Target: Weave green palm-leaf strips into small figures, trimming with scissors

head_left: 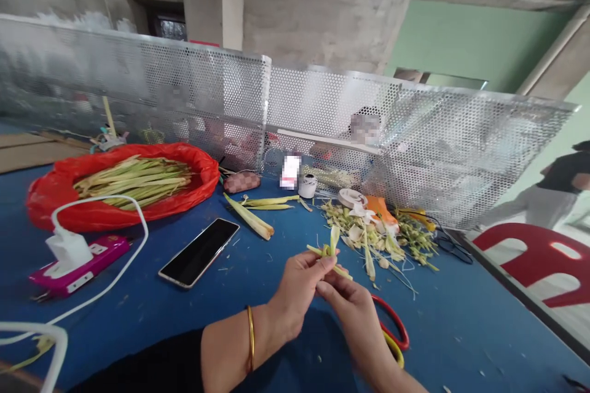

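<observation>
My left hand (295, 295), a gold bangle on its wrist, pinches a folded pale green leaf strip (332, 242) between thumb and fingers. Close against it, my right hand (353, 307) is also closed on the strip's lower part. One end of the strip sticks up above my fingers, while shorter ends poke out to either side. Red and yellow loop handles (400, 325) show beside and partly beneath my right hand. Beyond my hands lies a heap of leaf scraps (364, 230). Longer pale green leaf pieces (251, 218) rest on the blue table (442, 319).
A red plastic bag (55, 181) holds many long green strips. A phone (200, 253), a magenta power strip (92, 267) and a white cable (142, 221) lie at left. A tape roll (353, 198) touches the heap. Perforated metal panels (322, 98) stand behind; people are beyond.
</observation>
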A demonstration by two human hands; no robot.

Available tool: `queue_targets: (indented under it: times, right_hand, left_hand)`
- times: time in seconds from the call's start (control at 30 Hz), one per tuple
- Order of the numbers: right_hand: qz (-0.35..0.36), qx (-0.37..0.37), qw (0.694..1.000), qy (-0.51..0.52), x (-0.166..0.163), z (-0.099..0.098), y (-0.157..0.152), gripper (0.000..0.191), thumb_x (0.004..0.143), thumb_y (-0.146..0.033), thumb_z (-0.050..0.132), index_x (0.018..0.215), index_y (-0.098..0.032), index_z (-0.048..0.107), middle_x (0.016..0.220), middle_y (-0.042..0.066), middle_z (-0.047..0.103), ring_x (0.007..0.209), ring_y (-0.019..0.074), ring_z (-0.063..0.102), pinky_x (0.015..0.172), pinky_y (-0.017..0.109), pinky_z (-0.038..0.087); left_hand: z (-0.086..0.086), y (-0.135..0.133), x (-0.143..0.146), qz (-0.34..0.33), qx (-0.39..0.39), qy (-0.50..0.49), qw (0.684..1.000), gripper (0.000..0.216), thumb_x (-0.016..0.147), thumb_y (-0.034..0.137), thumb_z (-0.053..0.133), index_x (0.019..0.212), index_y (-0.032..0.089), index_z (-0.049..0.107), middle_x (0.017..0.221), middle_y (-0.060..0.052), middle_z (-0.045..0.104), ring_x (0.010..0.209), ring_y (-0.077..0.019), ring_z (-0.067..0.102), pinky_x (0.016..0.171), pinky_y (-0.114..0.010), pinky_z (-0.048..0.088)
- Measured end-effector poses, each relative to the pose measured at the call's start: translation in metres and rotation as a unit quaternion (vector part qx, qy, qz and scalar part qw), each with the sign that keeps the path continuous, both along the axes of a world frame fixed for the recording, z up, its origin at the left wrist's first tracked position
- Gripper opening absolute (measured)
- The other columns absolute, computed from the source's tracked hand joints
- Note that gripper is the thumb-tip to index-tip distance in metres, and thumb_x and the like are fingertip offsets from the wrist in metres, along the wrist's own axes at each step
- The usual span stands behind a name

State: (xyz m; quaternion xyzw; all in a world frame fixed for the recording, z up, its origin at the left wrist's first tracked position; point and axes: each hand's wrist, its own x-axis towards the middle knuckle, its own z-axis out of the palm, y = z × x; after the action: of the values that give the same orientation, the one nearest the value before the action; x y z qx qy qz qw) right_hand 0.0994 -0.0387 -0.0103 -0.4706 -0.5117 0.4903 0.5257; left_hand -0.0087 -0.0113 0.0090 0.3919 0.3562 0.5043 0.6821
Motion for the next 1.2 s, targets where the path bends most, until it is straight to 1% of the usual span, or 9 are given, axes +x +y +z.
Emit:
queue_targets:
  times: [0.1, 0.2, 0.3, 0.43, 0.6, 0.77, 0.93, 1.07, 1.2]
  right_hand:
    - [-0.026, -0.008, 0.999, 0.029, -0.003, -0.006, 0.001, 0.031, 0.072, -0.046, 0.071, 0.079, -0.016, 0.076, 0.070, 0.005, 0.069, 0.077, 0.0231, 0.063, 0.081, 0.037, 0.048]
    - [-0.019, 0.014, 0.999, 0.048, -0.004, -0.008, 0.003, 0.031, 0.072, -0.048, 0.069, 0.075, -0.017, 0.074, 0.072, 0.005, 0.068, 0.077, 0.0221, 0.061, 0.081, 0.036, 0.047]
    - [-0.022, 0.051, 0.998, 0.035, -0.006, -0.012, 0.004, 0.034, 0.070, -0.050, 0.070, 0.060, -0.017, 0.067, 0.064, 0.004, 0.064, 0.068, 0.0188, 0.057, 0.071, 0.031, 0.046]
    - [0.002, 0.062, 0.998, -0.008, -0.007, -0.013, 0.001, 0.035, 0.071, -0.046, 0.067, 0.054, -0.017, 0.056, 0.056, 0.000, 0.053, 0.056, 0.0134, 0.045, 0.057, 0.026, 0.039]
    - [0.014, 0.099, 0.995, -0.024, -0.008, 0.000, -0.008, 0.029, 0.074, -0.035, 0.060, 0.054, -0.019, 0.047, 0.063, 0.000, 0.051, 0.063, 0.0144, 0.045, 0.061, 0.026, 0.040]
    - [0.041, 0.132, 0.987, -0.082, -0.009, 0.003, -0.011, 0.023, 0.078, -0.024, 0.055, 0.057, -0.019, 0.044, 0.069, -0.001, 0.051, 0.067, 0.0134, 0.045, 0.063, 0.024, 0.039]
    - [0.061, 0.103, 0.985, -0.123, 0.000, 0.004, -0.007, 0.024, 0.084, -0.034, 0.058, 0.066, -0.018, 0.055, 0.075, 0.002, 0.058, 0.072, 0.0156, 0.052, 0.067, 0.025, 0.042]
    - [-0.023, 0.085, 0.986, -0.138, 0.016, 0.008, 0.000, 0.030, 0.085, -0.048, 0.054, 0.077, -0.019, 0.056, 0.070, 0.001, 0.058, 0.067, 0.0162, 0.053, 0.060, 0.025, 0.041]
    - [-0.050, 0.121, 0.952, -0.278, 0.027, 0.010, 0.001, 0.030, 0.090, -0.045, 0.049, 0.073, -0.021, 0.051, 0.066, 0.000, 0.056, 0.062, 0.0147, 0.050, 0.058, 0.024, 0.038]
  left_hand:
    - [0.000, -0.005, 0.003, -0.028, -0.006, -0.006, 1.000, 0.033, 0.068, 0.043, 0.075, 0.082, 0.013, 0.073, 0.072, -0.006, 0.070, 0.066, -0.0151, 0.062, 0.060, -0.024, 0.046]
    - [0.002, -0.003, 0.002, -0.026, 0.001, -0.015, 1.000, 0.030, 0.068, 0.040, 0.076, 0.080, 0.012, 0.072, 0.072, -0.006, 0.070, 0.070, -0.0143, 0.062, 0.065, -0.022, 0.046]
    - [0.001, 0.003, 0.000, 0.008, -0.008, -0.004, 1.000, 0.031, 0.065, 0.040, 0.078, 0.074, 0.011, 0.071, 0.068, -0.005, 0.068, 0.062, -0.0111, 0.058, 0.054, -0.019, 0.042]
    - [0.002, 0.007, -0.003, 0.009, -0.035, -0.017, 0.999, 0.042, 0.061, 0.044, 0.079, 0.087, 0.012, 0.071, 0.067, -0.004, 0.068, 0.049, -0.0094, 0.052, 0.042, -0.020, 0.034]
    - [0.009, 0.005, -0.006, 0.019, -0.039, -0.012, 0.999, 0.044, 0.061, 0.039, 0.080, 0.095, 0.013, 0.070, 0.071, -0.006, 0.071, 0.061, -0.0148, 0.063, 0.058, -0.024, 0.046]
    - [0.010, 0.005, -0.007, 0.032, -0.056, 0.000, 0.998, 0.042, 0.061, 0.036, 0.080, 0.095, 0.013, 0.071, 0.074, -0.008, 0.073, 0.066, -0.0170, 0.065, 0.066, -0.026, 0.049]
    - [0.007, 0.011, -0.009, 0.047, -0.027, 0.013, 0.998, 0.040, 0.064, 0.037, 0.078, 0.096, 0.013, 0.071, 0.076, -0.008, 0.072, 0.073, -0.0183, 0.066, 0.066, -0.026, 0.049]
    - [0.007, 0.013, -0.010, 0.046, 0.030, 0.057, 0.997, 0.034, 0.065, 0.033, 0.077, 0.091, 0.011, 0.072, 0.074, -0.006, 0.071, 0.072, -0.0177, 0.065, 0.074, -0.029, 0.050]
    - [0.010, 0.008, -0.009, 0.003, 0.048, 0.076, 0.996, 0.029, 0.065, 0.029, 0.076, 0.087, 0.012, 0.072, 0.079, -0.005, 0.071, 0.074, -0.0180, 0.063, 0.074, -0.030, 0.050]
